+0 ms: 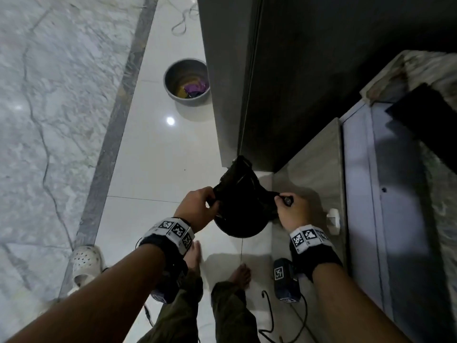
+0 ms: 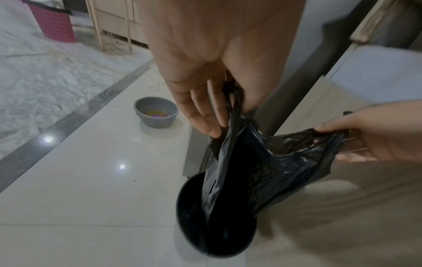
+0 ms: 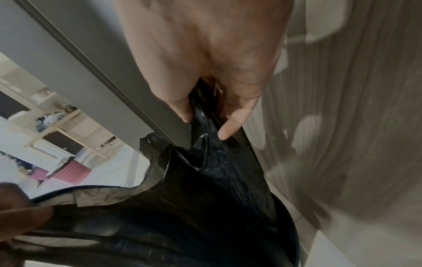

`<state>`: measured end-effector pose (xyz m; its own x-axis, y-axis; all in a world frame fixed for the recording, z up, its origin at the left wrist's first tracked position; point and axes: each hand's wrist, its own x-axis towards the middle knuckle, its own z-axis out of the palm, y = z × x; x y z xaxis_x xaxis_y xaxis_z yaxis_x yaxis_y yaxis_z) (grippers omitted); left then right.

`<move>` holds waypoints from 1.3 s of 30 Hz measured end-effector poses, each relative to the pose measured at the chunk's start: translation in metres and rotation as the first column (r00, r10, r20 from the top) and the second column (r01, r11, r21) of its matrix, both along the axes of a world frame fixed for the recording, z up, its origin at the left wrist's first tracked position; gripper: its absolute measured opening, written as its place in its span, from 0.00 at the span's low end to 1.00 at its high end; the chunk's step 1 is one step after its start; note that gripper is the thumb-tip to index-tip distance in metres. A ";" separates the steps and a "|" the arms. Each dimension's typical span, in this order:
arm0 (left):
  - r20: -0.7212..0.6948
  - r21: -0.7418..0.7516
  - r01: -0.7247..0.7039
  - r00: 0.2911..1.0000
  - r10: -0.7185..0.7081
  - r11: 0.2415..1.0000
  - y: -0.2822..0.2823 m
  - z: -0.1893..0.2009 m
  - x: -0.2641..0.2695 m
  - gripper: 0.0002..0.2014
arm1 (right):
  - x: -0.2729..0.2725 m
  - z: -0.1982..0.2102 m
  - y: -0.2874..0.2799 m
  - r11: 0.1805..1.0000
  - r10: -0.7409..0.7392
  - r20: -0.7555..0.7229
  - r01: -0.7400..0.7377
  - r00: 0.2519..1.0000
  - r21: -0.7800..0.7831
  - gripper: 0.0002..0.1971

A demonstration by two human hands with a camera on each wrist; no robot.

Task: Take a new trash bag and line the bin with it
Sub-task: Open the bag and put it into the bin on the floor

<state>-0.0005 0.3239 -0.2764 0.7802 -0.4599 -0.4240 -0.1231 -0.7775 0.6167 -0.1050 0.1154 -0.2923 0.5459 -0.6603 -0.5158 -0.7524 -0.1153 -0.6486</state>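
Head view, left hand (image 1: 197, 206): fingers curled round one edge of the black trash bag (image 1: 243, 191), held above the round black bin (image 1: 237, 227) on the white tiled floor (image 1: 153, 169).
Head view, right hand (image 1: 293, 209): fingers curled, pinching the opposite edge; mouth pulled apart between both hands.
Head view, surroundings: grey basin (image 1: 186, 81) farther off on the floor; white perforated clog (image 1: 85, 262) near the left forearm.
Left wrist view, fingers (image 2: 200, 115): long fingers nearly straight, thumb pinching a bunched handle strip; bag bottom hanging down into the bin.
Right wrist view, fingers (image 3: 230, 128): thumb and forefinger clamped on a twisted strip of plastic, other fingers hidden.
Right wrist view, background: pink laundry basket (image 3: 68, 173) far off.
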 end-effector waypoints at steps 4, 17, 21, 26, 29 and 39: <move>-0.046 0.128 0.031 0.999 -0.026 0.991 0.004 -0.069 0.004 0.10 | 0.000 -0.064 -0.004 1.000 0.008 -0.064 -0.007 0.998 0.028 0.11; -0.054 0.446 0.156 0.988 -0.148 0.881 0.025 -0.166 0.016 0.18 | -0.010 -0.144 -0.011 0.891 0.299 -0.204 -0.349 0.932 -0.290 0.12; -0.005 0.590 0.155 0.982 -0.188 0.793 0.023 -0.176 0.021 0.21 | -0.008 -0.151 -0.014 0.872 0.344 -0.340 -0.433 0.875 -0.231 0.14; 0.039 0.682 0.163 0.965 -0.258 0.713 0.026 -0.190 0.020 0.20 | -0.009 -0.164 -0.023 0.927 0.190 -0.360 -0.288 0.914 -0.242 0.16; 0.078 0.686 0.154 0.956 -0.282 0.712 0.029 -0.198 0.017 0.20 | -0.009 -0.170 -0.024 0.961 0.176 -0.286 -0.227 0.942 -0.157 0.12; 0.092 0.611 0.116 0.972 -0.216 0.783 0.036 -0.234 0.019 0.24 | -0.010 -0.184 -0.014 0.730 0.388 -0.565 -0.617 0.728 -0.294 0.14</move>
<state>0.0185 0.3599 -0.5108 0.7914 -0.2815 -0.5426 -0.3362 -0.9418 -0.0017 -0.1149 0.1012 -0.4766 0.6512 -0.5605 -0.5117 -0.6701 -0.7411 -0.0410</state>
